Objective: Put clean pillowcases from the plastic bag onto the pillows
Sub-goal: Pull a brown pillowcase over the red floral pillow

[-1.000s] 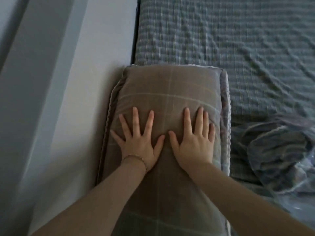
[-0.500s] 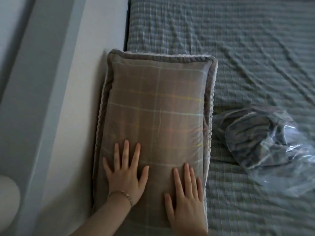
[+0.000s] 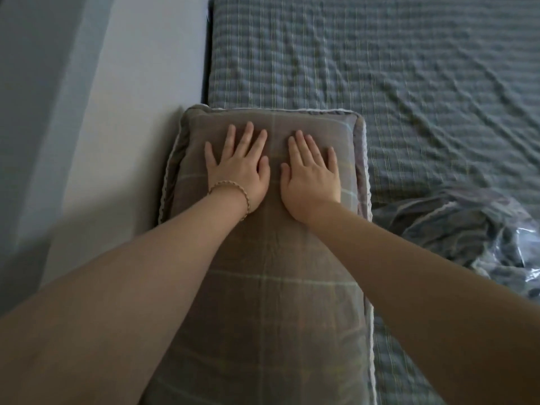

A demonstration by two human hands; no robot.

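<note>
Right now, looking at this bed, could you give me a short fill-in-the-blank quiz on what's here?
The number of hands pressing flat on the pillow is ____: the left hand and the right hand.
A bracelet circles the ____ wrist.
The plastic bag lies on the bed sheet, on the ____ side of the pillow.
Missing words: two; left; right.

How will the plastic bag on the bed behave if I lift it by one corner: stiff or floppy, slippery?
Probably floppy: the plastic bag lies crumpled around bundled cloth. Its glossy highlights suggest slick film, so it may slip from fingers. It slumps on the bed sheet, so rolling seems unlikely.
</note>
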